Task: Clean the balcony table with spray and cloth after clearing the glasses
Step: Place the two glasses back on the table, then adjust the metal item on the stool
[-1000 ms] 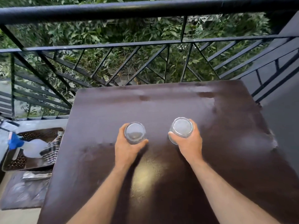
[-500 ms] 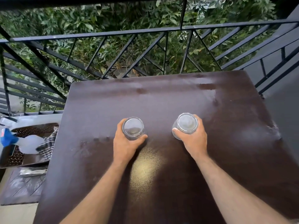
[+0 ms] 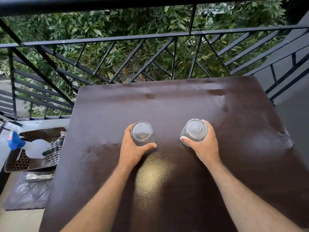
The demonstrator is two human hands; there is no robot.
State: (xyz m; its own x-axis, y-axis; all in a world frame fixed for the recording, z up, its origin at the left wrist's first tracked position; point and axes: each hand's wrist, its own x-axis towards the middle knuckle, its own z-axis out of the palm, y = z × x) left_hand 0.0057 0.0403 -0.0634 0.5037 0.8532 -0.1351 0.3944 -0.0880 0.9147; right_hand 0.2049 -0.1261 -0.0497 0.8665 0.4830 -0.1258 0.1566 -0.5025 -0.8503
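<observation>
While each hand, left and right, wraps a clear round glass, the dusty dark-brown tabletop (railing close) makes a slip costly.

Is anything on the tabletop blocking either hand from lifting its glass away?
Nothing visible does. The left hand and right hand already grip the two glasses; the table around them holds only dust.
</observation>
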